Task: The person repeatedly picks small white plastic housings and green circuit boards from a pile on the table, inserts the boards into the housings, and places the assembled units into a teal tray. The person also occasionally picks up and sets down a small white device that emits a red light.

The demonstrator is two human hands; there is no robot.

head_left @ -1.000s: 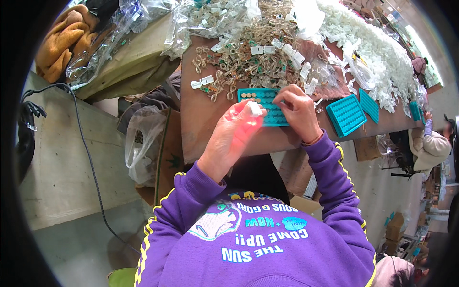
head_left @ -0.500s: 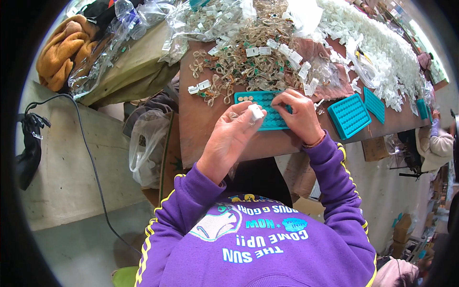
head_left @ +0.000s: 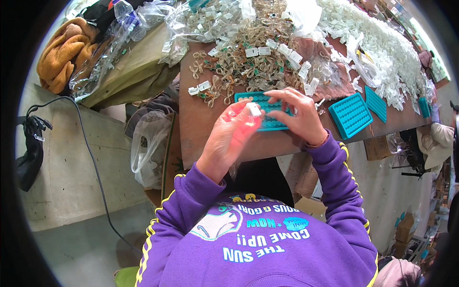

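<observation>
Between the thumb and fingers of my left hand (head_left: 228, 131) is a small white plastic housing (head_left: 253, 109). A red glow lights the palm and fingers around it. My right hand (head_left: 303, 117) hovers just to the right, over the teal tray (head_left: 270, 128), its thumb and fingers parted with nothing visible between them. Rows of round pockets fill this tray, and a few pale round pieces (head_left: 247, 99) sit in its far left corner. Both hands cover part of the tray.
Beyond the tray lies a heap of coiled wires with small circuit parts (head_left: 258, 52). White housings (head_left: 368, 57) are piled at the far right. Two more teal trays (head_left: 351, 116) (head_left: 375, 104) lie to the right. A plastic bag (head_left: 149, 148) hangs left of the brown table (head_left: 198, 124).
My right hand's fingers have parted from a pinch over the tray. A red glow has appeared on my left hand, which still holds the white housing.
</observation>
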